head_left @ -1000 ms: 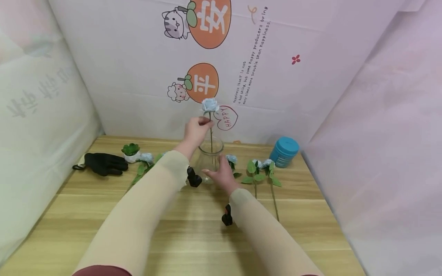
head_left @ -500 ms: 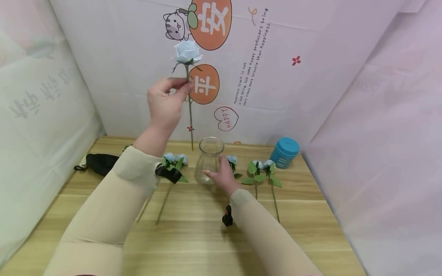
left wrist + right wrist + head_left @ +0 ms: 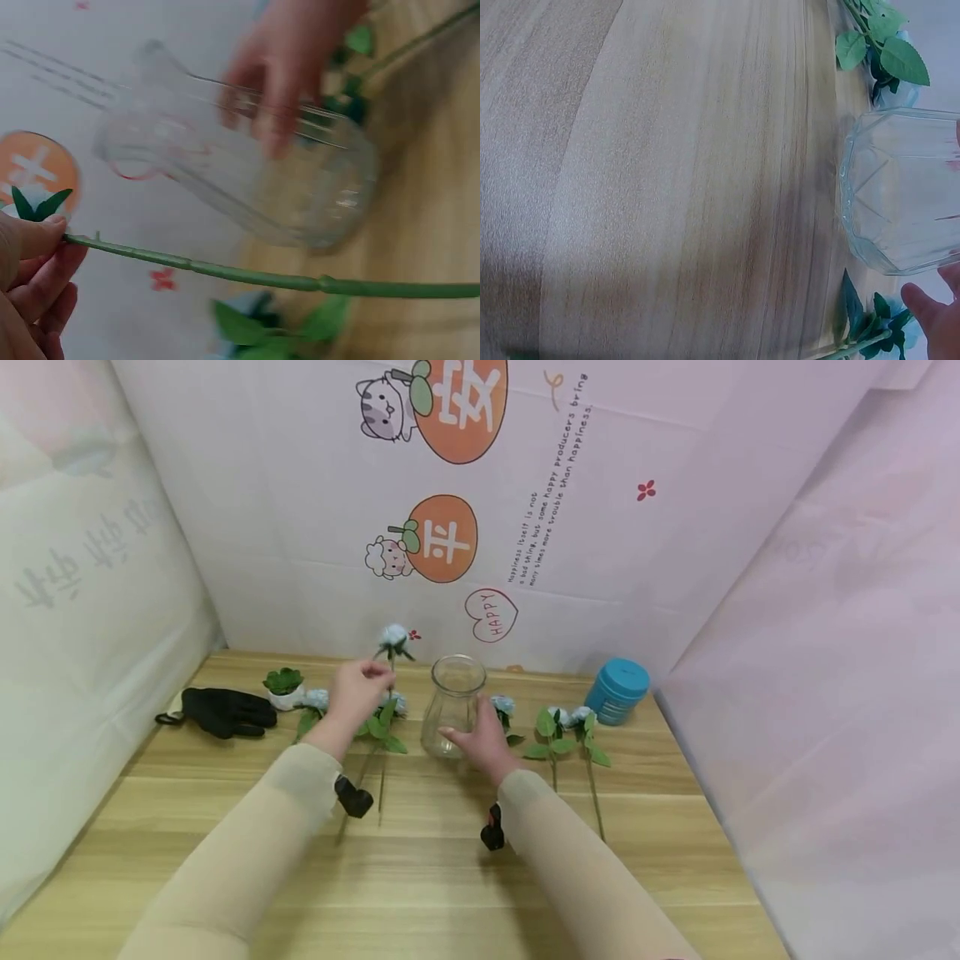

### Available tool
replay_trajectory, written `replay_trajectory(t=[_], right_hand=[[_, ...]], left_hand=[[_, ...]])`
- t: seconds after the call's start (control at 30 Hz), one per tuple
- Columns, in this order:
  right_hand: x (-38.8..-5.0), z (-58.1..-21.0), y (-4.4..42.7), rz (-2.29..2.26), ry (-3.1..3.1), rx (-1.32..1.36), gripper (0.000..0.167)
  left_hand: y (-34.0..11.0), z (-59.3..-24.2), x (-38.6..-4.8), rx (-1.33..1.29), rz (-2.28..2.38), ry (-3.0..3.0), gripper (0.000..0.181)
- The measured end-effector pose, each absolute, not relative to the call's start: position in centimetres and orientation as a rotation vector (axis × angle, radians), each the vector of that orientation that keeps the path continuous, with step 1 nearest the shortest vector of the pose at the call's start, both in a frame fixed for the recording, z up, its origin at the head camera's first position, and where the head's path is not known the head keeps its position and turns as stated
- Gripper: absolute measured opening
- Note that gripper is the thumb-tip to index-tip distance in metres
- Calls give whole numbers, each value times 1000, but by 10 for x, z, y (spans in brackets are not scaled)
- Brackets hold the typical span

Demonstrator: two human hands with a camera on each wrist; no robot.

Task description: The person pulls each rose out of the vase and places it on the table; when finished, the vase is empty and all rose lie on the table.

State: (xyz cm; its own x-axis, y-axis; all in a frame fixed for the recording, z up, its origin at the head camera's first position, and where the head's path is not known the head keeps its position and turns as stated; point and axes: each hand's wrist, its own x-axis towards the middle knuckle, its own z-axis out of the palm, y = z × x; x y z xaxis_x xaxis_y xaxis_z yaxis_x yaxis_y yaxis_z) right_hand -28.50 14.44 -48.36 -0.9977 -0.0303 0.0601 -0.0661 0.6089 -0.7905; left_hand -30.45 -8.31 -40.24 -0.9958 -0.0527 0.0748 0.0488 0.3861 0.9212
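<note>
My left hand (image 3: 356,695) pinches an artificial light blue rose (image 3: 394,637) just below its bloom. The rose stands upright to the left of the glass vase (image 3: 441,720), apart from it. In the left wrist view its bare green stem (image 3: 225,273) runs out from the fingertips. My right hand (image 3: 487,745) holds the vase low on its right side, thumb in front. Through the clear glass I see nothing inside. In the right wrist view, the vase's base (image 3: 870,195) shows with only part of the hand.
More blue roses lie left of the vase, one behind my right hand (image 3: 504,705), and two at right (image 3: 582,718). A black glove (image 3: 225,713) and small potted succulent (image 3: 283,688) are at far left. A blue-lidded jar (image 3: 618,691) stands back right, near the wall.
The rose's stem was in the vase mouth; my left hand lifted it out, up and left, then lowered it beside the vase. My right hand stayed on the vase.
</note>
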Motion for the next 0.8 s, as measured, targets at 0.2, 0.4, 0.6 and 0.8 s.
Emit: replay_trajectory(t=[0.2,0.4,0.6,0.8], right_hand=[[-284,-485,142,1382,-2784,92,95],[-285,-487,141,1352,-2778,93,96],[-286,-488,138,1371,-2764,96,95],[-287,-490,138,1398,-2760,78,96]], left_hand=[[-70,-459,-307,-38,-1367,-2830,17],[-57,-486,-308,-34,-1121,-3039,17],[-56,-492,-307,3,-1127,-3101,24],[-59,-480,-303,-19,-1122,-3039,26]])
